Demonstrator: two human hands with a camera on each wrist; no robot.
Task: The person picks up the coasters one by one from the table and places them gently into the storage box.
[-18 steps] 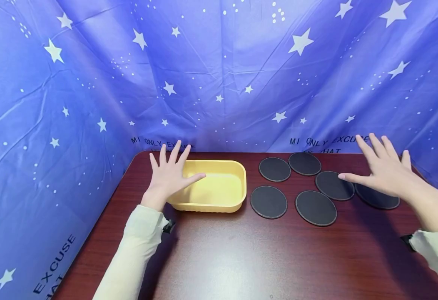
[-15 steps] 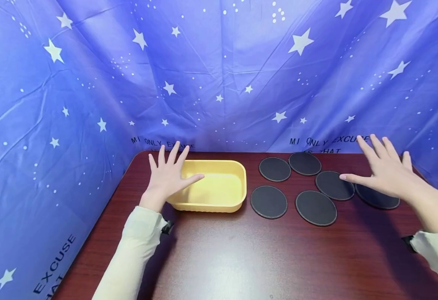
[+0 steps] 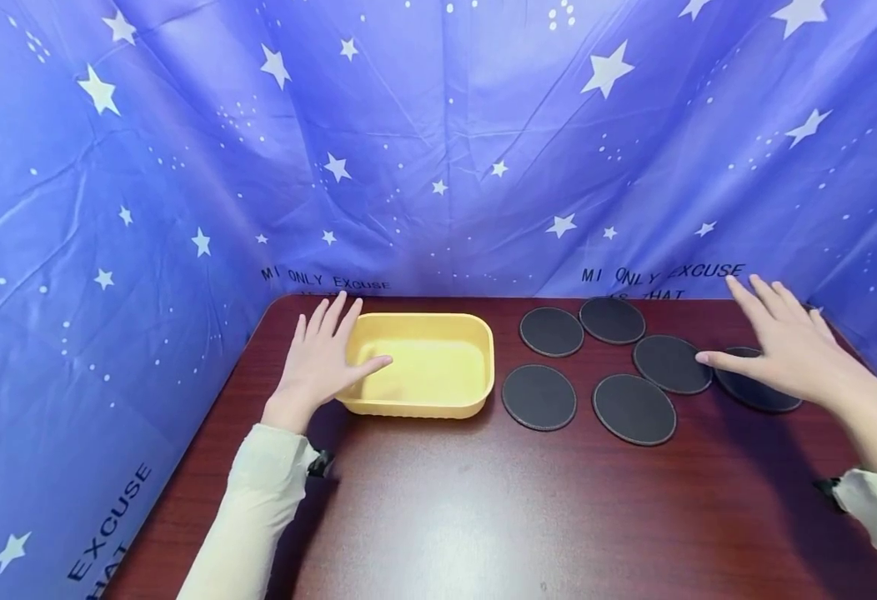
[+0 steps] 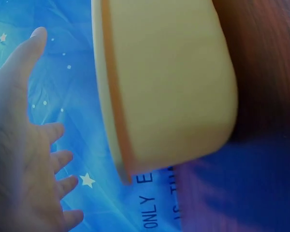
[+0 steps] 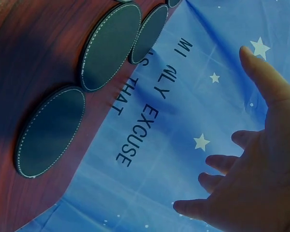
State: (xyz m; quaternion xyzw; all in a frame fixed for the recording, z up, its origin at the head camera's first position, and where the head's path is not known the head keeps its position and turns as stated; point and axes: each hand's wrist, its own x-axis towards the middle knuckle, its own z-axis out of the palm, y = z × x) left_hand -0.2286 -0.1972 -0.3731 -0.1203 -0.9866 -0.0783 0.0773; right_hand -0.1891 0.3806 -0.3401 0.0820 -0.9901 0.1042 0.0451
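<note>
A yellow rectangular bin [image 3: 476,379] stands toward the back left of the table, its inside bare. My left hand [image 3: 317,360] hovers at its left end with fingers spread and holds nothing; in the left wrist view the bin's side wall [image 4: 174,87] lies apart from the hand [image 4: 19,159]. Several round black coasters with stitched rims lie flat to the right, among them a front coaster [image 3: 634,409] and a left one [image 3: 539,397]. My right hand [image 3: 799,350] hangs over the rightmost coaster [image 3: 755,392], partly hiding it, fingers spread, touching nothing.
The dark red wooden table [image 3: 438,508] reaches back to a blue star-printed curtain [image 3: 438,150], which also closes off the left and right sides. A coaster [image 3: 613,320] lies close to the table's back edge.
My left hand has drifted left and slightly down, away from the bin's middle. The right hand has shifted a little to the right. The view has tilted slightly; bin and coasters stay put.
</note>
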